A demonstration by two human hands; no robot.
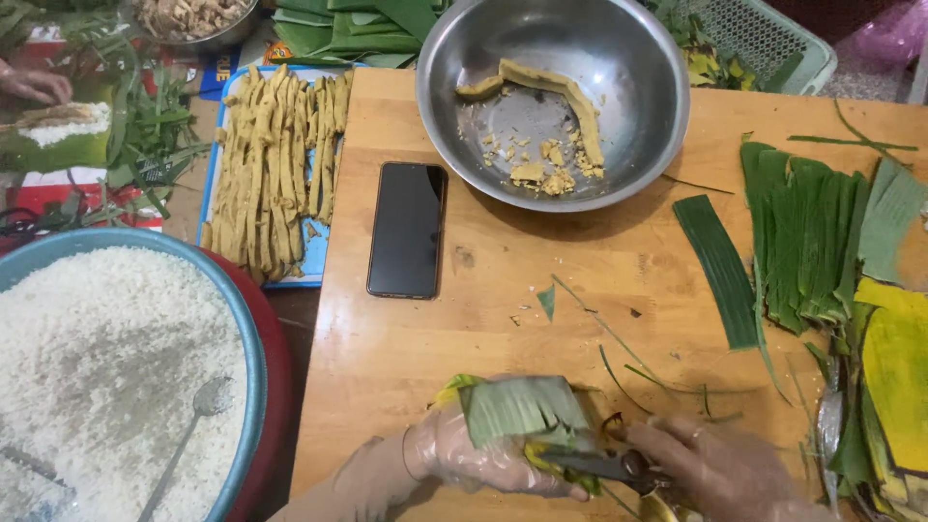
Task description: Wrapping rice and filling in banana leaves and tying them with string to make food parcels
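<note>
Left hand [464, 454] clamped on green leaf-wrapped parcel [522, 411], right hand [715, 464] gripping scissors [599, 464], wooden table [503, 290]

even warm light, glare in the steel bowl [619, 58], sharp focus.

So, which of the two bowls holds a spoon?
The big blue-rimmed bowl of white rice at the left holds the spoon. The steel bowl at the top holds only yellow scraps.
</note>
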